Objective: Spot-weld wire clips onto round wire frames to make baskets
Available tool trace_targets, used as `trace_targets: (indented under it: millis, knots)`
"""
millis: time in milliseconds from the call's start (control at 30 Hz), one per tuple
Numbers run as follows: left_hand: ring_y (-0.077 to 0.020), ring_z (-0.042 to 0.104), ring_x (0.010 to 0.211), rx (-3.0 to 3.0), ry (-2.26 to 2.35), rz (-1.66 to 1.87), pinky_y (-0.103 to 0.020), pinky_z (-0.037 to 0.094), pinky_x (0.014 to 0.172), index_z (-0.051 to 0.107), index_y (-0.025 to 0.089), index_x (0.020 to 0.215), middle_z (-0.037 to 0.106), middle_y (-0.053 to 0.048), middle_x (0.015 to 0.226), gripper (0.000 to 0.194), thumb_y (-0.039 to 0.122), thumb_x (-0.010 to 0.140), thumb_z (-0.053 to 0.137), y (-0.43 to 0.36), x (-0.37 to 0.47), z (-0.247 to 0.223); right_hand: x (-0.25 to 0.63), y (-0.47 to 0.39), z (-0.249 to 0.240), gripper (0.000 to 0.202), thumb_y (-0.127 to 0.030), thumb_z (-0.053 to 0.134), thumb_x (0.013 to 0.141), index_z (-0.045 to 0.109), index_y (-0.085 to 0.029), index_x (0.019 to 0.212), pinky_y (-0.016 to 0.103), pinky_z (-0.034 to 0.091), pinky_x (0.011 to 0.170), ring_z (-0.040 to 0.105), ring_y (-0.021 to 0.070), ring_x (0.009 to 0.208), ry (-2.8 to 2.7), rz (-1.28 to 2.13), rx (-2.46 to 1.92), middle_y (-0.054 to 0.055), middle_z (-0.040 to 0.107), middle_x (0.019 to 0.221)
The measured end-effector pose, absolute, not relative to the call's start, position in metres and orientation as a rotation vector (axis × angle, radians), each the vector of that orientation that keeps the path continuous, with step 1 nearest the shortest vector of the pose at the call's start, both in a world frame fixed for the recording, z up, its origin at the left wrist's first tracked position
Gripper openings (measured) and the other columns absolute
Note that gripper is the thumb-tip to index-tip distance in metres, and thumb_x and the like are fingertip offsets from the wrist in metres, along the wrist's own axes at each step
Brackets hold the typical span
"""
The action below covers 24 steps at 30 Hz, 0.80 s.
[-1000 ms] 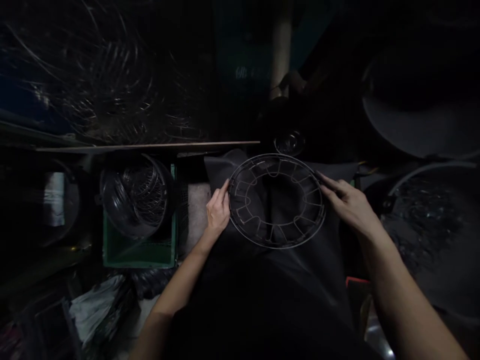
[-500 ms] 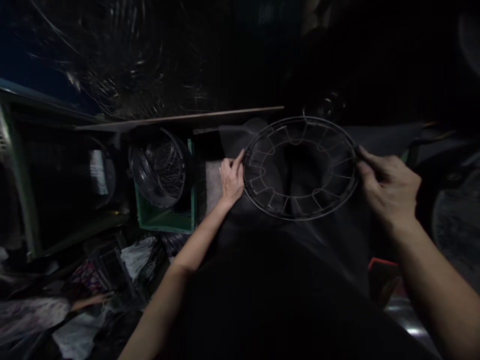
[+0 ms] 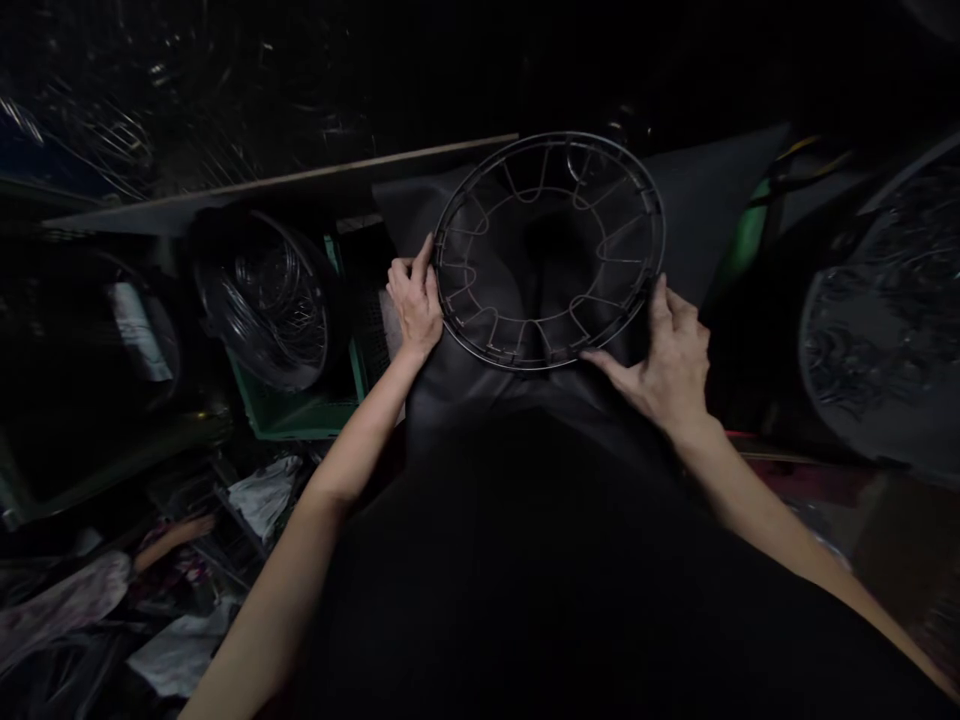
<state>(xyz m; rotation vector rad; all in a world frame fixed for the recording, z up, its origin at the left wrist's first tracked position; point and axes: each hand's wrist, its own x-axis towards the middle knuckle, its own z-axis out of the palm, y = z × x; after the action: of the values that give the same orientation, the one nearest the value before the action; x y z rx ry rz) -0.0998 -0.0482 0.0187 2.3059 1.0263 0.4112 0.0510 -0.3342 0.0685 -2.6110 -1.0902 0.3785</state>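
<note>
At far left, another person's arm (image 3: pixel 171 540) is seen reaching across dim clutter. Looped metal wires (image 3: pixel 289 275) are held in a round black tub (image 3: pixel 324 335), set partly over a green crate (image 3: pixel 296 425). The near rim of a wire ring (image 3: pixel 534 369) is gripped at its left side by the left hand (image 3: pixel 415 305). The ring is held aloft, slightly tilted, above a dark sheet (image 3: pixel 697 190), its bent wire loops (image 3: pixel 621 261) spaced around the whole circle. It is judged largely formed, with no wide gap left in the pattern; whether every joint has been fastened cannot be told. The right edge is grasped by the right hand (image 3: pixel 675 365), its thumb and fingers spread along the rim. Shiny pieces (image 3: pixel 847 330) are gathered at far right.
</note>
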Motion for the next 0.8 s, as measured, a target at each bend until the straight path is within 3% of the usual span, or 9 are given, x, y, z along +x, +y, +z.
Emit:
trace_targets:
  millis: [133, 267, 600, 800]
  knots:
    - [-0.0224, 0.051, 0.104, 2.358, 0.997, 0.365, -0.041, 0.039, 0.101, 0.051, 0.029, 0.137, 0.049, -0.009, 0.104, 0.072, 0.067, 0.092, 0.008, -0.045, -0.096, 0.022, 0.040, -0.320, 0.065, 0.096, -0.073, 0.039, 0.086, 0.020, -0.006, 0.152, 0.053, 0.027, 0.109, 0.034, 0.0350, 0.136, -1.005, 0.333, -2.645, 0.026, 0.036, 0.144]
    - [-0.0245, 0.052, 0.106, 2.387, 1.038, 0.344, -0.044, 0.039, 0.100, 0.048, 0.027, 0.139, 0.051, -0.010, 0.107, 0.072, 0.064, 0.093, 0.007, -0.044, -0.085, 0.022, 0.042, -0.314, 0.065, 0.090, -0.068, 0.031, 0.091, 0.005, -0.011, 0.155, 0.061, 0.016, 0.111, 0.020, 0.0358, 0.143, -0.975, 0.420, -2.680, 0.022, 0.020, 0.154]
    - [-0.0235, 0.052, 0.106, 2.368, 1.070, 0.354, -0.040, 0.040, 0.097, 0.050, 0.032, 0.134, 0.053, -0.008, 0.110, 0.066, 0.061, 0.094, 0.007, -0.063, -0.068, 0.012, 0.046, -0.329, 0.074, 0.096, -0.067, 0.037, 0.088, -0.006, -0.013, 0.154, 0.064, 0.012, 0.113, 0.003, 0.0351, 0.147, -0.859, 0.617, -2.578, 0.018, 0.007, 0.158]
    - [-0.0251, 0.049, 0.113, 2.311, 1.055, 0.279, -0.043, 0.035, 0.103, 0.043, 0.033, 0.141, 0.050, -0.010, 0.117, 0.068, 0.063, 0.092, 0.006, -0.074, -0.064, 0.017, 0.024, -0.332, 0.095, 0.096, -0.059, 0.043, 0.088, 0.002, -0.002, 0.153, 0.061, 0.013, 0.115, 0.003, 0.0383, 0.146, -0.724, 0.500, -2.599, 0.024, 0.003, 0.157]
